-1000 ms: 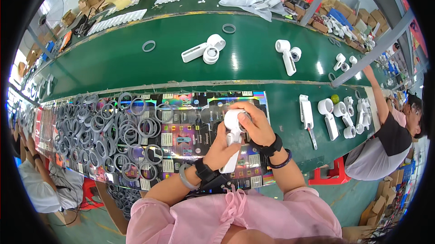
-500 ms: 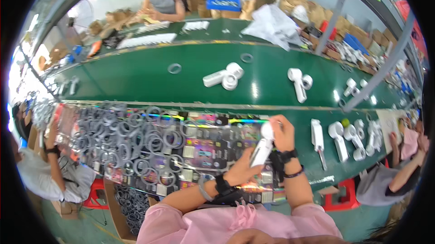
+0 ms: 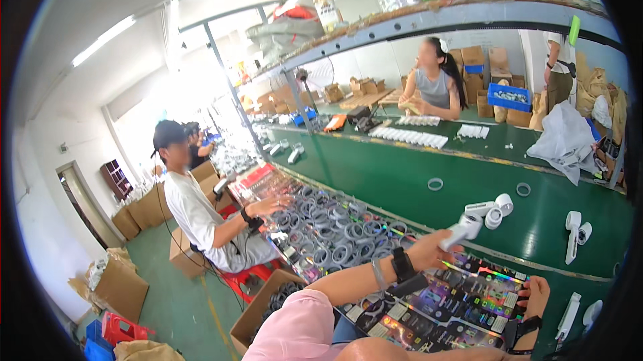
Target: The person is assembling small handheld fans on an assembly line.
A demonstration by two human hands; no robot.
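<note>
My left hand [image 3: 432, 251] grips a white handheld fan [image 3: 462, 228] by its handle, the round head pointing up and away over the far side of the mat. Resting over the mat's right end, my right hand [image 3: 534, 295] has loosely bent fingers set apart and nothing in them. Beneath both hands lies a dark, shiny mat of printed sheets [image 3: 462, 304]. A heap of grey plastic rings [image 3: 341, 227] covers its left part, beside my left forearm. Another white fan [image 3: 495, 211] lies on the green belt just beyond the held one.
The green conveyor belt [image 3: 395, 167] carries single grey rings [image 3: 435, 184] and more white fans [image 3: 573, 235]. A box of rings [image 3: 278, 297] stands by my left side. At the left a co-worker's hand [image 3: 271, 205] reaches the ring heap. A shelf beam [image 3: 429, 23] crosses above.
The view has swung left and up. My hands have parted: my left hand carries the fan toward the belt, while my right hand has let go of it.
</note>
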